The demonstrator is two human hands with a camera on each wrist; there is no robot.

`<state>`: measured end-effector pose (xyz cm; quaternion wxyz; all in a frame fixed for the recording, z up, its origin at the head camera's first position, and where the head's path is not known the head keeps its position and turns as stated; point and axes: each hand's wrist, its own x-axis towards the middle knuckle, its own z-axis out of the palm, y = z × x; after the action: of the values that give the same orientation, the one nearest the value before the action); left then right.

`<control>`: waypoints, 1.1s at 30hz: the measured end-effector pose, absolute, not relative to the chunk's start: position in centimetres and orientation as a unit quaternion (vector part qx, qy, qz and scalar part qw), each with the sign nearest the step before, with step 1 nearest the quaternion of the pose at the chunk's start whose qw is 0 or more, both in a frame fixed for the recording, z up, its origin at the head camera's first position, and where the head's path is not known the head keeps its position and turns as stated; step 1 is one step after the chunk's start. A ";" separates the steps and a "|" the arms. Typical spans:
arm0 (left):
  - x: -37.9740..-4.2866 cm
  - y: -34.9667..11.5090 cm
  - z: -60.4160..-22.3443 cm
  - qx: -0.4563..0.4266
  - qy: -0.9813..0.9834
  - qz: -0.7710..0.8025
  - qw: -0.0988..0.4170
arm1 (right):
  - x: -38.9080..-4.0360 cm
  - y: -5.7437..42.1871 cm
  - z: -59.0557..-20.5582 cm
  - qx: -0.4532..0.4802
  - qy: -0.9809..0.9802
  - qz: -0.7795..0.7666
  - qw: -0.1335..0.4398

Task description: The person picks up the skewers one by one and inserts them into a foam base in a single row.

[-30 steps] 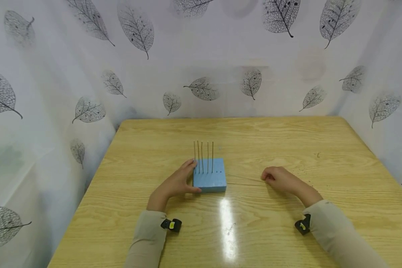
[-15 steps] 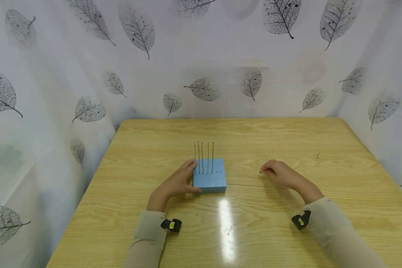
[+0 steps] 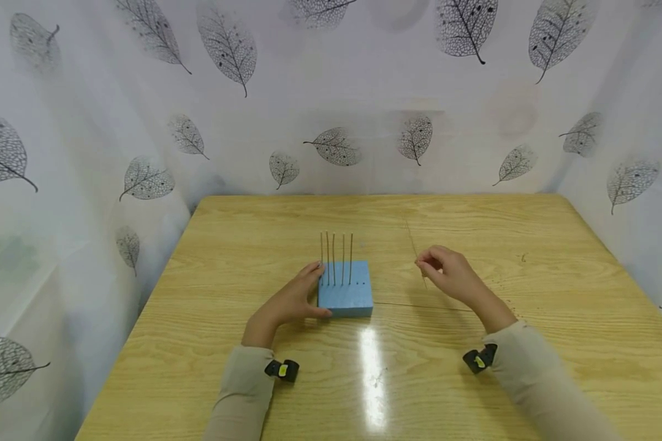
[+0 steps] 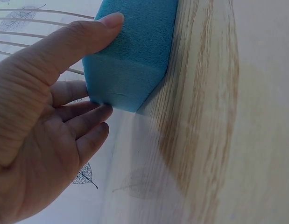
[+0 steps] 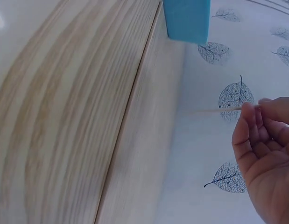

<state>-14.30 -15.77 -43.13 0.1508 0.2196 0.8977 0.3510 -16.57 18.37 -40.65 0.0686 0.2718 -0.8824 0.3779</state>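
Note:
My left hand (image 3: 288, 301) grips the left side of a blue foam block (image 3: 344, 299). In the left wrist view the thumb presses one face of the block (image 4: 135, 42), with the fingers behind. Several thin brown sticks (image 3: 350, 257) stand upright in a row in its top, and two small holes (image 3: 360, 283) show right of them. To the right of the block, my right hand (image 3: 453, 278) pinches another thin stick (image 3: 410, 236) between thumb and fingertips, raised and tilted; in the right wrist view this stick (image 5: 214, 110) is partly blurred.
A further thin stick (image 3: 419, 305) lies on the wood-grain table (image 3: 254, 386), from the block's right side toward beneath the right arm. Brown crumbs (image 3: 510, 303) are scattered at the right. A leaf-print curtain (image 3: 364, 79) stands behind and at both sides.
My right hand has picked one of the two lying sticks off the table, moved up and slightly left, and turned it toward upright. The left hand and block stay put.

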 end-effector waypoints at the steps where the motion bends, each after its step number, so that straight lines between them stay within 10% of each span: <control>1: -14.3 -15.8 -43.1 0.220 0.897 0.351 0.151 | -16.6 18.2 -40.6 0.274 -0.878 0.385 0.074; 33: -14.5 -15.8 -43.3 0.228 0.903 0.334 0.143 | -17.1 11.2 -38.7 0.346 -0.812 0.461 0.090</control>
<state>-14.51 -15.85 -43.31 0.1435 0.2276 0.9032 0.3343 -17.10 11.21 -38.71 0.0900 0.3461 -0.8122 0.4609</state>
